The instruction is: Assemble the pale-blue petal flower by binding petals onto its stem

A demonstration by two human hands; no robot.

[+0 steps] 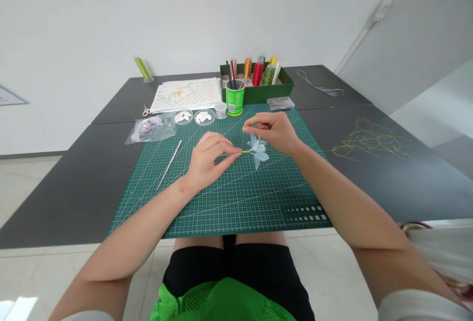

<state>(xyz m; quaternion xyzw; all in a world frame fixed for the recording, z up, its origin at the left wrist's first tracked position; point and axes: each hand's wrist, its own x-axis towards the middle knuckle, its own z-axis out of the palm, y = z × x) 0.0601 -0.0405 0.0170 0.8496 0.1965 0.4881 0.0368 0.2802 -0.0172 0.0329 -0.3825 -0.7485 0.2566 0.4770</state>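
Pale-blue flower (260, 148) over middle of green mat (221, 208), my left hand (210, 158) pinching its yellow-green stem (246, 151) between thumb and fingertips. My right hand (272, 130) also over mat, just beside petals, thumb and finger closed together; cannot tell whether thread sits between. Silver rod (169, 165) on mat's left part. Green can (235, 100) at mat's far edge. Yellow-green thread tangle (364, 141) on worktop (399, 188), right of mat.
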